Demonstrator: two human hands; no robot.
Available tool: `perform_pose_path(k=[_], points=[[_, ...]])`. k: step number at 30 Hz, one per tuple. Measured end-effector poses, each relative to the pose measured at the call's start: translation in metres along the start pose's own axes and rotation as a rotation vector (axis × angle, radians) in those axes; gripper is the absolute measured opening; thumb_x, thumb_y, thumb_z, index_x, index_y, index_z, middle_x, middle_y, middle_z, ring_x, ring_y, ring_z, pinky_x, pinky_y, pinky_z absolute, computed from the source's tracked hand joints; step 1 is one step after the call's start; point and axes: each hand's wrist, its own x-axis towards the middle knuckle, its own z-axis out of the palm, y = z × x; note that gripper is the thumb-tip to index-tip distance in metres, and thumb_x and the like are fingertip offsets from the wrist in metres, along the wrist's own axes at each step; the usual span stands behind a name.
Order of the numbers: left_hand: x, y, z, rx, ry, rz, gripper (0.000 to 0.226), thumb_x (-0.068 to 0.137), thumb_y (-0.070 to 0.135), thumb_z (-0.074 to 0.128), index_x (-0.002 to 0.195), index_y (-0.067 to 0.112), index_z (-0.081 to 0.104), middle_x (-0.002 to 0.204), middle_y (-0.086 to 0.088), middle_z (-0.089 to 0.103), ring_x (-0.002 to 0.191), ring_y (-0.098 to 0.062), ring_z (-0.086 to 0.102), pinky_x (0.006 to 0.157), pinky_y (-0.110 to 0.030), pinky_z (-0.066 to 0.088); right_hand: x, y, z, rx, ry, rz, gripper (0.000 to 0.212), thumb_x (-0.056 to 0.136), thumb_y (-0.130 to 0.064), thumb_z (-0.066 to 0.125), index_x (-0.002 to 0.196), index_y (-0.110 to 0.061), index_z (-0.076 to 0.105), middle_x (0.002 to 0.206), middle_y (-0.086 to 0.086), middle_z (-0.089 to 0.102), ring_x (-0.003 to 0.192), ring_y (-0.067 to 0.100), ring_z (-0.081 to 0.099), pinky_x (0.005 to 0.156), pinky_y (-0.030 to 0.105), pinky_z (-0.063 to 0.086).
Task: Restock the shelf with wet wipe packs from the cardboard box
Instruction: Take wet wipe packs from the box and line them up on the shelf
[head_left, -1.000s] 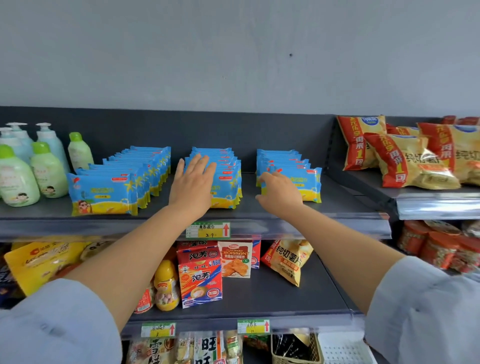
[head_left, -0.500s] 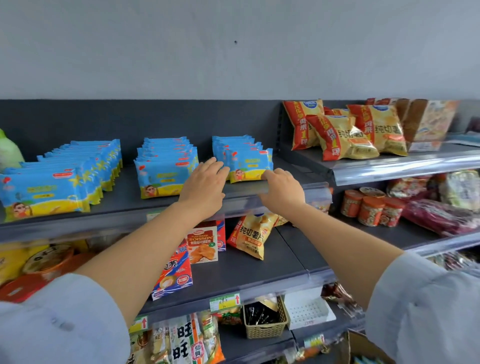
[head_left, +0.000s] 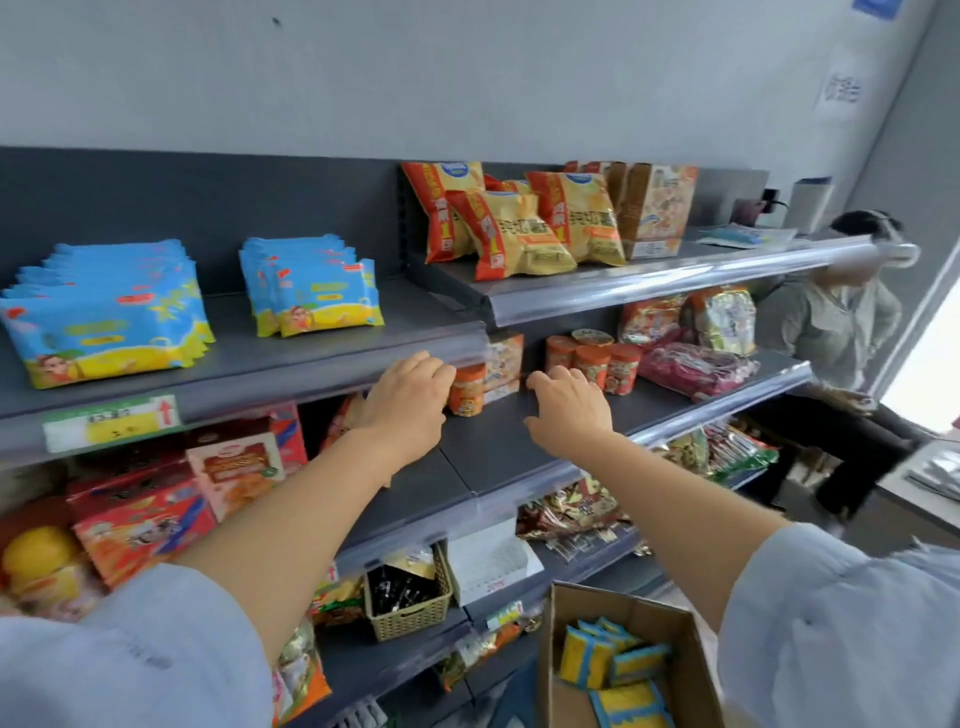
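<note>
Blue-and-yellow wet wipe packs stand in rows on the top grey shelf (head_left: 291, 358): one row (head_left: 104, 322) at the left, another row (head_left: 311, 291) to its right. A brown cardboard box (head_left: 691, 644) sits low at the bottom right with several wipe packs (head_left: 613, 660) inside. My left hand (head_left: 410, 400) hovers just below the top shelf's front edge, fingers loosely curled and holding nothing. My right hand (head_left: 569, 408) hangs beside it over the second shelf, also empty.
Orange cans (head_left: 592, 364) and snack bags (head_left: 524, 223) fill the shelves to the right. Boxed biscuits (head_left: 234, 467) sit under the wipes. A small woven basket (head_left: 410, 603) stands on a lower shelf. A person (head_left: 836, 332) stands at the far right by the shelf end.
Both hands left the wipe rows and dropped below the top shelf's edge. The view swung right and down, bringing the cardboard box and a person into sight.
</note>
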Motion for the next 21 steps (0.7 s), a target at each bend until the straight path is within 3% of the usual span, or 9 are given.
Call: perform_pose_path(k=[5, 10, 21], points=[[0.004, 0.068, 0.039, -0.044, -0.084, 0.02, 0.04, 0.086, 0.02, 0.065, 0.123, 0.015, 0.051, 0.129, -0.002, 0.052, 0.124, -0.022, 0.042, 0.103, -0.033, 0.034, -0.031, 0.067, 0.024, -0.015, -0.103, 0.033, 0.044, 0.089, -0.034, 0.061, 0.127, -0.017, 0.048, 0.124, 0.008, 0.05, 0.12, 0.03, 0.044, 0.095, 0.04, 0.04], [-0.001, 0.129, 0.082, -0.071, -0.185, 0.023, 0.04, 0.091, 0.015, 0.059, 0.129, 0.013, 0.048, 0.132, -0.003, 0.05, 0.129, -0.022, 0.039, 0.106, -0.033, 0.031, -0.059, 0.123, 0.059, 0.013, -0.174, 0.051, 0.035, 0.091, -0.03, 0.054, 0.123, -0.017, 0.052, 0.121, 0.009, 0.053, 0.117, 0.031, 0.048, 0.087, 0.039, 0.043], [-0.025, 0.215, 0.186, -0.205, -0.397, 0.04, 0.035, 0.087, 0.009, 0.058, 0.122, 0.015, 0.053, 0.124, -0.003, 0.054, 0.121, -0.022, 0.044, 0.099, -0.032, 0.038, -0.103, 0.183, 0.161, 0.076, -0.459, 0.11, 0.043, 0.091, -0.029, 0.058, 0.131, -0.018, 0.048, 0.129, 0.008, 0.05, 0.123, 0.029, 0.044, 0.094, 0.04, 0.045]])
